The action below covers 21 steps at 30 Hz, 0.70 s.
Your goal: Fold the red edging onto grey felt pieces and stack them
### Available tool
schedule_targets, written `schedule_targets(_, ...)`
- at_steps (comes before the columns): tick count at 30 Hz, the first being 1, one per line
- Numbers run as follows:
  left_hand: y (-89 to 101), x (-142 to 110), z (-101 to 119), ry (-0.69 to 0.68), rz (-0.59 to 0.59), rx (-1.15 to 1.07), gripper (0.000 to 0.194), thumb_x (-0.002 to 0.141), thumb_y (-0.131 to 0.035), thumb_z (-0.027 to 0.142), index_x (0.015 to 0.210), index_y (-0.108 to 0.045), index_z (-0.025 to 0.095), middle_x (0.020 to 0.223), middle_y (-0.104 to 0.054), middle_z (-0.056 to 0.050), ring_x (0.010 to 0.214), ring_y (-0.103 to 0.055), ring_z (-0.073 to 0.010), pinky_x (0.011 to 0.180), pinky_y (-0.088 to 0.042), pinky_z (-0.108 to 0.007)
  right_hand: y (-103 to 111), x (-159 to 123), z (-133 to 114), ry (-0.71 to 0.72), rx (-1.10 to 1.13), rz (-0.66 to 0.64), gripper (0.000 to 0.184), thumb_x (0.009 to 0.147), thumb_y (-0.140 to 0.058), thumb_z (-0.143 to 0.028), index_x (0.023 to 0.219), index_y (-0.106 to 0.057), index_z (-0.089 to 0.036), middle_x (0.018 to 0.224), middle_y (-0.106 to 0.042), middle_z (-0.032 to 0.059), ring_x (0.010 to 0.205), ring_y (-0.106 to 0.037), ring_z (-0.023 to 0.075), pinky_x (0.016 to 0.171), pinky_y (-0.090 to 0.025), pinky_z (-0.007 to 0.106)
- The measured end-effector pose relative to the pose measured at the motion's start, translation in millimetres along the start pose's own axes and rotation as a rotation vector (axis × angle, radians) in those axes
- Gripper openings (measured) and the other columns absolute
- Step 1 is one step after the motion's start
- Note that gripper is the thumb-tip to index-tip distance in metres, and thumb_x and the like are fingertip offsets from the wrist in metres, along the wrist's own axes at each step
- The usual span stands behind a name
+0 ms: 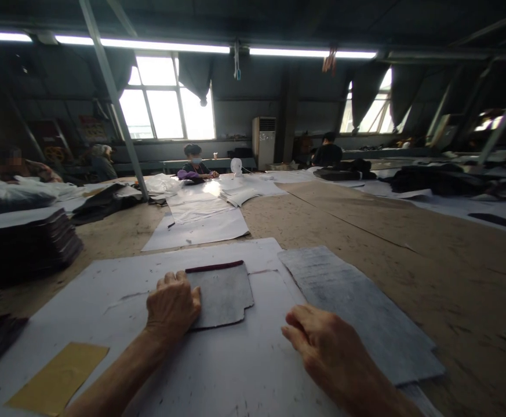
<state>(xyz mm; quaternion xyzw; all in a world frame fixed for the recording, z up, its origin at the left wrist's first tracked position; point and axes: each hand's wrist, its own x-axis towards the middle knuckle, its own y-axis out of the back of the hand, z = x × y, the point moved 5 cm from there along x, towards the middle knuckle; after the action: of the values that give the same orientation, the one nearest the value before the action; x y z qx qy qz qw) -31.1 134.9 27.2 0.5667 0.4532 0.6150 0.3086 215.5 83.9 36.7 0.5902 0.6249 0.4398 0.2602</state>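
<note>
A small grey fabric piece (222, 295) with a dark maroon strip (214, 266) folded along its far edge lies on a white sheet (122, 324). Its right side has a notched corner. My left hand (172, 304) covers the piece's left edge, fingers bent and thumb resting on the grey surface; the fingertips are partly hidden. Over the sheet's right part, my right hand (317, 336) is closed, thumb and fingers together. Whatever it may pinch cannot be made out. Beside and partly beneath that hand is a larger grey fabric panel (357, 307).
A tan card (59, 376) lies at the near left. Stacked dark pieces (26, 243) stand left, beside a slanted metal post (117, 104). White papers (200, 223) lie ahead. Across the brown table (461, 278), a person (196, 165) sits near a small white fan (236, 167).
</note>
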Motion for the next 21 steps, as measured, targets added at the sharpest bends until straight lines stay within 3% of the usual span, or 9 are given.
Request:
schedule_targets(4,9.0,-9,10,-0.109,0.05,0.04,0.033,0.081,-0.039,0.033,0.095,-0.055,0.008,0.095,-0.054,-0.016,0.089,-0.052,-0.033,0.073,-0.039,-0.042,27,-34,38,0.083,-0.206,0.054,0.019,0.072,-0.06,-0.023,0.091,-0.062,-0.022,0.097,-0.061,0.0052,0.09,-0.056,0.0201,0.078,-0.043,0.031)
schedule_targets(8,10.9,-18,22,-0.245,0.074,-0.034,0.034,0.083,-0.039,0.037,0.093,-0.056,0.01,0.098,-0.056,-0.015,0.09,-0.054,-0.0321,0.075,-0.04,-0.044,45,-56,67,0.147,-0.285,-0.023,0.027,0.069,-0.066,-0.02,0.095,-0.061,-0.02,0.102,-0.059,0.0059,0.094,-0.054,0.0205,0.082,-0.044,0.032)
schedule_targets(12,8.3,-28,39,-0.456,0.157,-0.279,0.027,0.083,-0.042,0.037,0.091,-0.057,0.017,0.098,-0.059,-0.008,0.086,-0.057,-0.0256,0.075,-0.044,-0.039,50,-61,73,0.332,-0.267,0.015,0.013,0.08,-0.053,-0.012,0.089,-0.06,-0.017,0.09,-0.06,0.0056,0.085,-0.053,0.0178,0.076,-0.044,0.03)
schedule_targets(15,12.9,-44,58,-0.652,0.192,-0.487,0.02,0.084,-0.044,0.033,0.092,-0.056,0.019,0.096,-0.06,-0.006,0.085,-0.057,-0.0226,0.073,-0.047,-0.037,47,-61,74,0.402,-0.23,0.027,0.021,0.083,-0.04,-0.008,0.085,-0.06,-0.016,0.079,-0.06,0.0053,0.075,-0.054,0.0155,0.07,-0.044,0.026)
schedule_targets(18,24.9,-65,85,-0.835,0.16,-0.622,0.019,0.086,-0.044,0.026,0.101,-0.052,0.019,0.1,-0.059,-0.006,0.087,-0.056,-0.0207,0.074,-0.047,-0.036,49,-59,82,0.335,-0.156,0.109,0.026,0.086,-0.034,-0.013,0.085,-0.06,-0.016,0.075,-0.062,0.0046,0.072,-0.058,0.014,0.067,-0.045,0.023)
schedule_targets(21,38.8,-79,119,-0.977,0.062,-0.705,0.027,0.087,-0.042,0.022,0.113,-0.047,0.018,0.111,-0.057,-0.008,0.096,-0.053,-0.0207,0.08,-0.046,-0.036,55,-55,95,0.146,-0.09,0.253,0.026,0.089,-0.034,-0.021,0.086,-0.059,-0.018,0.069,-0.064,0.0012,0.062,-0.061,0.0122,0.059,-0.045,0.019)
